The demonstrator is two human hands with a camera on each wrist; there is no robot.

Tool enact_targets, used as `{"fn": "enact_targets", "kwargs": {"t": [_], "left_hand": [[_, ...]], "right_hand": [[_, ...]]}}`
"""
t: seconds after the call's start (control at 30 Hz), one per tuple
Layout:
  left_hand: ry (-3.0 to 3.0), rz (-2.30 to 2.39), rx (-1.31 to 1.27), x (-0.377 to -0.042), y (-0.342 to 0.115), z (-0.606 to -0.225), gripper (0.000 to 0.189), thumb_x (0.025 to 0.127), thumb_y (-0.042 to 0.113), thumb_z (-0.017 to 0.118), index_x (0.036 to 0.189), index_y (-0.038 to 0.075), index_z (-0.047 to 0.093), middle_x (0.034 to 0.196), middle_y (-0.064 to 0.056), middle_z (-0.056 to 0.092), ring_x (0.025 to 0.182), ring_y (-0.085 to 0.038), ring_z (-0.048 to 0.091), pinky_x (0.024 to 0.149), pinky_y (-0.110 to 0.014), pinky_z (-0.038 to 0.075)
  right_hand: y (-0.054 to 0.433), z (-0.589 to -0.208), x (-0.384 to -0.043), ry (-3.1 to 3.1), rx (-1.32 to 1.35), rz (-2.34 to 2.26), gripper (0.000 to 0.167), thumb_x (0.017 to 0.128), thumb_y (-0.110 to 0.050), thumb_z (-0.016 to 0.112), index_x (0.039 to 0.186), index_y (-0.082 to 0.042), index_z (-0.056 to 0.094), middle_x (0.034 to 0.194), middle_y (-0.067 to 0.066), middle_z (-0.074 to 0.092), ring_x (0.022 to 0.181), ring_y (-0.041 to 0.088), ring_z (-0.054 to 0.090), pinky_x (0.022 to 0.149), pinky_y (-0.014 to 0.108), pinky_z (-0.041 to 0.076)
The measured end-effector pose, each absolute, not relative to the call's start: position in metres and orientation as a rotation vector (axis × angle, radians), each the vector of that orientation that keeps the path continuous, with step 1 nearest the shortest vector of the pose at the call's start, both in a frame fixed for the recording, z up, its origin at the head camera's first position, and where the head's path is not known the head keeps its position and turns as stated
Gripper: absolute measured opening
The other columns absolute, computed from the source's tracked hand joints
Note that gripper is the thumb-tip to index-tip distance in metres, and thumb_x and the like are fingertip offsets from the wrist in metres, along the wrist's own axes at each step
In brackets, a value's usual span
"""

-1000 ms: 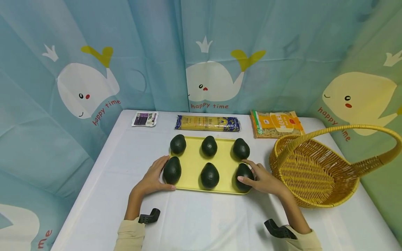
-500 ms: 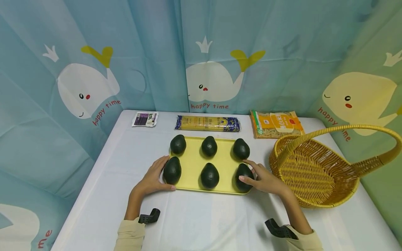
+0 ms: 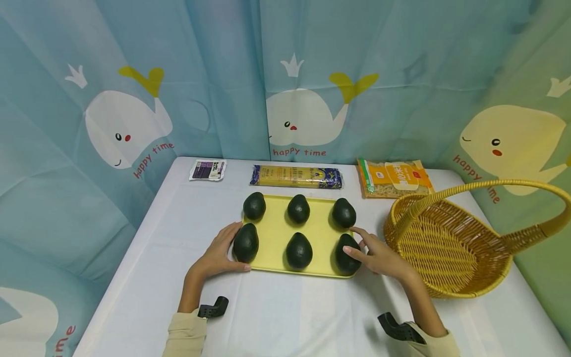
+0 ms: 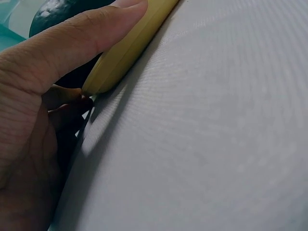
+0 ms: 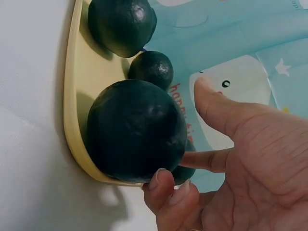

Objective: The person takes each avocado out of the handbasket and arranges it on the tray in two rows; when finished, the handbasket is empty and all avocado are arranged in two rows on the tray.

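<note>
A shallow yellow tray (image 3: 272,233) lies on the white-covered table, bearing several dark green avocados in two rows. My left hand (image 3: 218,253) holds the tray's front left corner, thumb along the front wall and fingers at the left side, around the nearest avocado (image 3: 246,243). In the left wrist view that thumb (image 4: 86,38) lies against the tray wall. My right hand (image 3: 379,255) is beside the front right avocado (image 3: 347,254). Seen from the right wrist, its thumb (image 5: 211,103) is raised apart from that avocado, while fingertips (image 5: 161,185) are close to the tray's edge; contact is unclear.
A wicker basket (image 3: 446,248) with a tall handle stands right of the tray, close to my right forearm. Behind the tray lie a small purple-and-white packet (image 3: 208,170), a long yellow-and-blue packet (image 3: 296,176) and an orange bag (image 3: 395,178). Patterned curtains enclose the table.
My right hand has shifted slightly right, its thumb drawing back over the front right avocado. The left hand stays at the tray's corner. The head view has shifted slightly.
</note>
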State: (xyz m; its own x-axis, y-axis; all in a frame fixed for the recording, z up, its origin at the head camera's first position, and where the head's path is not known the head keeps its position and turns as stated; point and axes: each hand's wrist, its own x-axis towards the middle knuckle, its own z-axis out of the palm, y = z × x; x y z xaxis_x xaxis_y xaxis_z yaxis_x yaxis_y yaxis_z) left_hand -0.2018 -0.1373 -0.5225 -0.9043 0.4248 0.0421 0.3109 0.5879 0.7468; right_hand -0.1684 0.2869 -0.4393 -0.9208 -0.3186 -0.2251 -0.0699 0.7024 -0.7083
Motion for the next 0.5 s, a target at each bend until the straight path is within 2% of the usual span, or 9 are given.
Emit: {"fn": "enact_targets", "kwargs": {"t": [0.17,0.37,0.5], "left_hand": [[2.665,1.217,0.622,-0.201,-0.137,-0.522,0.118,0.062,0.048,0.087,0.155,0.009,0.025,0.160,-0.016,0.026,0.148,-0.039,0.020,0.114,-0.065,0.023],[2.664,1.194,0.618,-0.201,-0.137,-0.519,0.120,0.062,0.047,0.087,0.156,0.008,0.023,0.161,-0.016,0.023,0.149,-0.038,0.018,0.114,-0.065,0.022],[2.650,1.183,0.596,-0.199,-0.139,-0.514,0.123,0.064,0.048,0.087,0.157,0.008,0.017,0.163,-0.016,0.016,0.150,-0.038,0.013,0.115,-0.063,0.021]], "right_hand": [[0.289,-0.436,-0.168,2.509,-0.248,-1.135,0.070,0.099,-0.038,0.056,0.151,-0.001,0.027,0.095,0.017,0.052,0.052,0.014,0.047,0.045,0.032,0.046],[0.289,-0.427,-0.166,2.536,-0.196,-1.121,0.070,0.098,-0.041,0.056,0.151,-0.003,0.029,0.108,0.021,0.056,0.063,0.022,0.056,0.051,0.034,0.052],[0.289,-0.419,-0.164,2.577,-0.258,-1.126,0.064,0.099,-0.037,0.056,0.148,-0.001,0.034,0.110,0.022,0.059,0.067,0.025,0.061,0.054,0.035,0.054]]}}
